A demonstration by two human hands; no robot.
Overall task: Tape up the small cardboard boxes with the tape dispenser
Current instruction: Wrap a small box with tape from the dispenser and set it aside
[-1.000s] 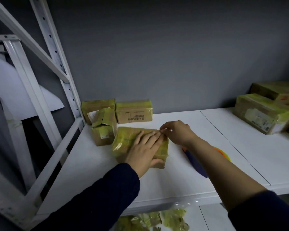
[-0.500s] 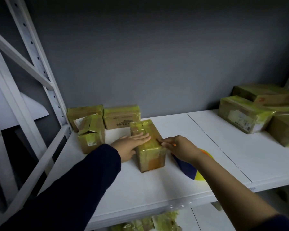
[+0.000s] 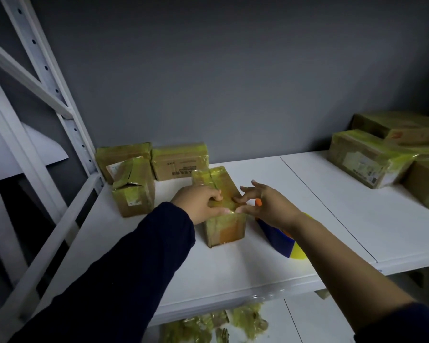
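- Pressing down, the left hand (image 3: 198,206) curled its fingers over the near end of the small yellow-taped cardboard box (image 3: 224,231), probably to steady it on the white shelf (image 3: 233,268).
- The right hand (image 3: 270,206), fingers spread, touched the box's right edge, apparently smoothing tape.
- The blue-and-yellow tape dispenser (image 3: 280,240) lay unheld beneath that wrist.
- The box was closed, so its contents were hidden.

The view is dim and dark at the corners. Soft light brightens the white flat shelf board (image 3: 332,206), glinting along its front edge. Wide-angle distortion bends the white perforated metal upright (image 3: 60,95).
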